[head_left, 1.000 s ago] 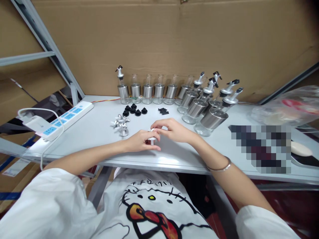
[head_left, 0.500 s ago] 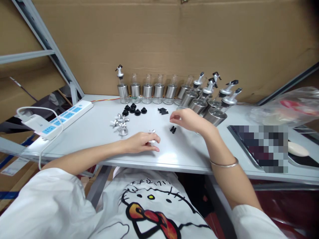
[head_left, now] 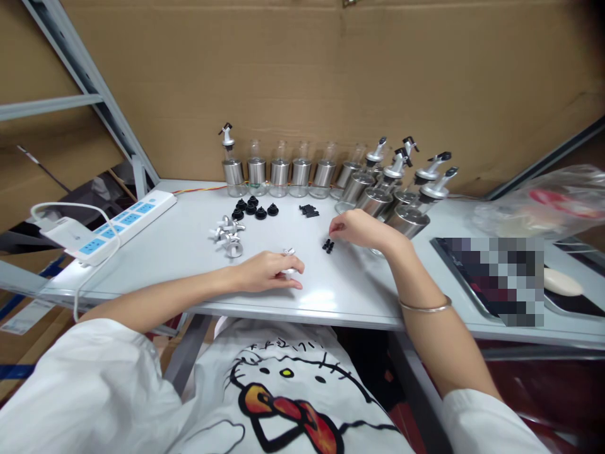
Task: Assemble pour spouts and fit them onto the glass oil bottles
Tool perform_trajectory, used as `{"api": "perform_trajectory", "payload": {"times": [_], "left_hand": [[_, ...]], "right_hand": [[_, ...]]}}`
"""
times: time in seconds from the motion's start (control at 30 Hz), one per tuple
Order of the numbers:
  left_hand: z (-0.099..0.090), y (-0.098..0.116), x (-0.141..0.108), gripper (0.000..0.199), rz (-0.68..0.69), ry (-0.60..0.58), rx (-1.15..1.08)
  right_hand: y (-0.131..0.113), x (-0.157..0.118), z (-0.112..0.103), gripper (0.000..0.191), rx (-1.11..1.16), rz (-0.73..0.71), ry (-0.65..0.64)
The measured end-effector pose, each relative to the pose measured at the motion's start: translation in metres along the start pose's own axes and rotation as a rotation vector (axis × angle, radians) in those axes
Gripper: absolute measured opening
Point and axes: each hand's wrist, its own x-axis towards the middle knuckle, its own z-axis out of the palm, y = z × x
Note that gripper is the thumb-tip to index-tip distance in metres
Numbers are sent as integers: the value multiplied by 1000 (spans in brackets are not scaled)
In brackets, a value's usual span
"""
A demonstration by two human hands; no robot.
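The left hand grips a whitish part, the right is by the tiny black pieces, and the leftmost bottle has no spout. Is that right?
Not quite: the head view shows the leftmost bottle topped with a spout. The rest holds: the left hand grips a whitish part, and the right hand is by the tiny black pieces.

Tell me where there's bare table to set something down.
Bare patches: between the power strip and the white spouts, and between the small black pieces and the table's near edge. Back right is crowded with bottles.
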Motion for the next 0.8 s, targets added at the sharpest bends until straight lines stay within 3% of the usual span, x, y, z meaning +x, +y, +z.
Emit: {"api": "perform_trajectory", "payload": {"times": [0.4,0.6,0.8], "left_hand": [[0,0,1,27,58,4,22],[0,1,1,25,51,-3,44],[2,-1,1,26,65,5,49]], "right_hand": [[7,10,13,16,31,-60,49],[14,20,22,27,60,-159,100],[14,22,26,26,48,-187,104]]}}
